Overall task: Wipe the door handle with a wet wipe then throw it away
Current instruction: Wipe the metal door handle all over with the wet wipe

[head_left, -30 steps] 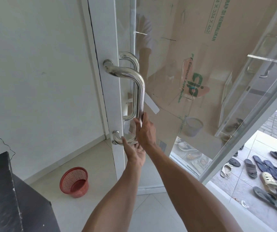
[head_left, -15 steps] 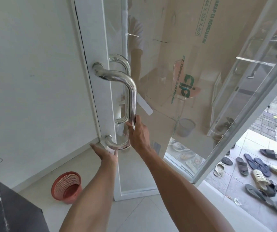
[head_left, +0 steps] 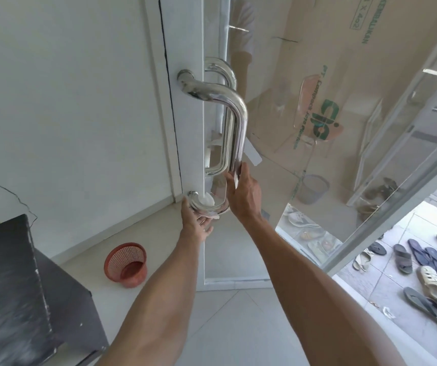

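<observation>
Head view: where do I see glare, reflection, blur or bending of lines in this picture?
In the head view, the steel door handle carries bright glare streaks; the glass door carries reflections, among them the person's arm; the black cabinet at lower left is smeared by motion blur; straight door edges lean and bow from the wide-angle lens.

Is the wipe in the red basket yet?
No, the left hand holds the wet wipe against the bottom of the door handle, away from the red basket.
</observation>
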Action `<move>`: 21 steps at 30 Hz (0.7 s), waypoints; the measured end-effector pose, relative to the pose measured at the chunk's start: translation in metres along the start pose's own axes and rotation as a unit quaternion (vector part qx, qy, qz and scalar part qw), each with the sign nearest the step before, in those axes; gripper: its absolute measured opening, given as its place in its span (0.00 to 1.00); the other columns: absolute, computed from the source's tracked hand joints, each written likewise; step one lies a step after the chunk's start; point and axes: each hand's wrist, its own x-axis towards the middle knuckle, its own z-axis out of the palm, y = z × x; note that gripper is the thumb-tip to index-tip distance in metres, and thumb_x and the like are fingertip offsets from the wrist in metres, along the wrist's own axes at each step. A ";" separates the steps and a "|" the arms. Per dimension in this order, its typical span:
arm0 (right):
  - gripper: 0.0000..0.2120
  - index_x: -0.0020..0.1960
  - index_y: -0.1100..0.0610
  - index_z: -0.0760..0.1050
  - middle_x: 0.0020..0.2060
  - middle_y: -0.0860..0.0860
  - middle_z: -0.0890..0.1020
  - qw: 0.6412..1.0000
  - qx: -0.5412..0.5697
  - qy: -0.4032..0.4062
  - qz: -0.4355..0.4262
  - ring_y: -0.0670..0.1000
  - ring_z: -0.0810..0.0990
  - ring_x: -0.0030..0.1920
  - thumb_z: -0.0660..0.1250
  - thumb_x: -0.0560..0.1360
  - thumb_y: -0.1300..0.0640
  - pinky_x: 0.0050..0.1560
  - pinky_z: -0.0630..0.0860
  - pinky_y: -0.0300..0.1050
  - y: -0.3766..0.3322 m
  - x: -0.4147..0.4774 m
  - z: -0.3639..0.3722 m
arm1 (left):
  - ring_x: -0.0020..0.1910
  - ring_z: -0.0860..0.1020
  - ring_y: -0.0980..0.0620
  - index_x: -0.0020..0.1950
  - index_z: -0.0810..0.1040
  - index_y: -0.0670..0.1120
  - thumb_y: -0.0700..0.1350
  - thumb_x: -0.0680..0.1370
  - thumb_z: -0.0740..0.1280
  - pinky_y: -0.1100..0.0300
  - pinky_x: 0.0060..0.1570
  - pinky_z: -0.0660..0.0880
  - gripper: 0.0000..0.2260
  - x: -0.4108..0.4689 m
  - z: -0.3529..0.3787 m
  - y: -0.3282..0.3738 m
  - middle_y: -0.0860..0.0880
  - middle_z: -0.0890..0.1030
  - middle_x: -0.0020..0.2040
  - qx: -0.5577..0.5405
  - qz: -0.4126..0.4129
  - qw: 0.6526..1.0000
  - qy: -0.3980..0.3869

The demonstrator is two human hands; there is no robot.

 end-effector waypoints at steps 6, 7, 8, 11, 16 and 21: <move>0.15 0.51 0.63 0.69 0.32 0.49 0.72 1.000 -0.001 0.022 0.005 0.55 0.70 0.27 0.62 0.80 0.50 0.28 0.67 0.44 0.001 0.003 -0.001 | 0.63 0.75 0.46 0.70 0.70 0.47 0.63 0.76 0.61 0.53 0.59 0.69 0.29 -0.002 0.014 0.020 0.46 0.75 0.64 -0.035 0.046 0.998 -0.011; 0.15 0.50 0.63 0.69 0.32 0.48 0.71 1.000 0.000 0.023 0.008 0.54 0.69 0.28 0.62 0.80 0.50 0.29 0.66 0.43 0.001 0.002 0.000 | 0.56 0.77 0.47 0.69 0.71 0.46 0.63 0.75 0.62 0.53 0.56 0.71 0.28 -0.001 0.016 0.022 0.46 0.77 0.60 -0.039 0.051 0.998 -0.010; 0.14 0.50 0.63 0.69 0.32 0.48 0.71 1.000 0.001 0.023 0.008 0.54 0.69 0.28 0.62 0.80 0.50 0.29 0.65 0.43 0.000 0.002 -0.001 | 0.50 0.77 0.48 0.68 0.72 0.46 0.63 0.75 0.63 0.53 0.53 0.72 0.28 0.002 0.017 0.022 0.47 0.78 0.57 -0.044 0.057 0.997 -0.002; 0.14 0.50 0.62 0.69 0.33 0.49 0.71 1.000 0.000 0.031 0.005 0.53 0.68 0.28 0.62 0.80 0.51 0.30 0.63 0.43 0.002 0.001 0.001 | 0.62 0.76 0.47 0.71 0.69 0.47 0.66 0.75 0.58 0.52 0.62 0.69 0.32 0.007 0.014 0.009 0.47 0.76 0.65 -0.054 0.039 0.998 0.008; 0.13 0.49 0.63 0.68 0.34 0.49 0.70 0.999 0.006 0.041 0.001 0.53 0.67 0.29 0.62 0.80 0.51 0.30 0.63 0.44 0.001 -0.001 0.004 | 0.67 0.74 0.47 0.71 0.70 0.47 0.71 0.75 0.50 0.50 0.67 0.65 0.36 -0.002 0.020 -0.021 0.44 0.75 0.68 -0.085 -0.010 0.996 -0.016; 0.13 0.49 0.63 0.69 0.33 0.51 0.71 0.999 0.006 0.038 -0.008 0.54 0.68 0.28 0.62 0.80 0.52 0.29 0.65 0.44 0.003 -0.003 0.003 | 0.70 0.71 0.44 0.73 0.68 0.46 0.70 0.75 0.54 0.49 0.69 0.66 0.36 0.004 0.016 -0.004 0.44 0.71 0.71 -0.127 0.023 0.992 0.000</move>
